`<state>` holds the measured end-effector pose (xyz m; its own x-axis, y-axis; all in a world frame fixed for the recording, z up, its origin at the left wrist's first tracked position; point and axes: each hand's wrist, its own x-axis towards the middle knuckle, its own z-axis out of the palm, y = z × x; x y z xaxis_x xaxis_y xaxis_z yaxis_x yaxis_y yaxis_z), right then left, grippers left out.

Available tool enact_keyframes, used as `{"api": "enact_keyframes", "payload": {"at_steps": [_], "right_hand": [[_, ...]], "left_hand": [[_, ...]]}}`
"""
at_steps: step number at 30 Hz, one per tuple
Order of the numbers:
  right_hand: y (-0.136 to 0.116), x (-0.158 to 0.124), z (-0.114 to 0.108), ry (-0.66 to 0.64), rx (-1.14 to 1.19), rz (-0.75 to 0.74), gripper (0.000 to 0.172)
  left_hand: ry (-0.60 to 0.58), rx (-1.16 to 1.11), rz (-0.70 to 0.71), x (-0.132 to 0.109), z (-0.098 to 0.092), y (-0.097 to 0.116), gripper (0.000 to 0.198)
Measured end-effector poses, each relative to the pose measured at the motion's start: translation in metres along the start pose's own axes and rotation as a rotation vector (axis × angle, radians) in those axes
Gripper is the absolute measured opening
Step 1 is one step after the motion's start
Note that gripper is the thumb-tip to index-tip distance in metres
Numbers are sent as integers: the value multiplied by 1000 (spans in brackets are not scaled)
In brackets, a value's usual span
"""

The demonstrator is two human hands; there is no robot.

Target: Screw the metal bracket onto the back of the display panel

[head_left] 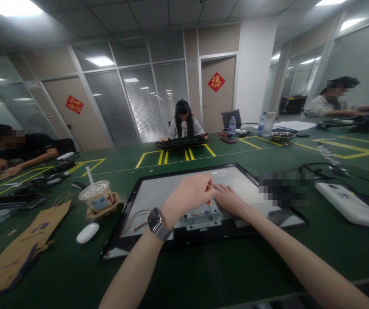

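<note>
A flat display panel point(152, 193) with a black frame lies back side up before me on the table. My left hand point(190, 193), with a watch on its wrist, is raised over the panel's middle, fingers closed. Below its fingertips shows the red part of what looks like a screwdriver point(208, 202), its thin shaft pointing down; the rest is hidden by the hand. Under it, a metal bracket point(202, 219) sits near the panel's close edge. Flat beside the bracket rests my right hand point(231, 199), fingers stretched out and their tips close to the left hand.
Left of the panel are a lidded drink cup point(98, 195), a white oval case point(88, 233) and a paper bag point(26, 244). A white power bank-like block point(353, 206) and cables lie right. Other people sit across the green table point(236, 274) and at both sides.
</note>
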<state>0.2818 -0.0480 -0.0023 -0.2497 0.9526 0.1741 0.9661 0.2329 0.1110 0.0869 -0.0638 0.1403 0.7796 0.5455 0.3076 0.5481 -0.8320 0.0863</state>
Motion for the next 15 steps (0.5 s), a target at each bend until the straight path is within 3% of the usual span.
{"api": "enact_keyframes", "payload": {"at_steps": [7, 11, 15], "right_hand": [[1, 1, 5, 31, 7, -10, 41], [3, 2, 7, 32, 4, -7, 43], [5, 3, 10, 25, -3, -27, 42]], "left_hand": [[-59, -179, 43, 6, 3, -7, 35], [-42, -278, 73, 8, 4, -9, 27], [-107, -424, 48, 8, 4, -4, 25]]}}
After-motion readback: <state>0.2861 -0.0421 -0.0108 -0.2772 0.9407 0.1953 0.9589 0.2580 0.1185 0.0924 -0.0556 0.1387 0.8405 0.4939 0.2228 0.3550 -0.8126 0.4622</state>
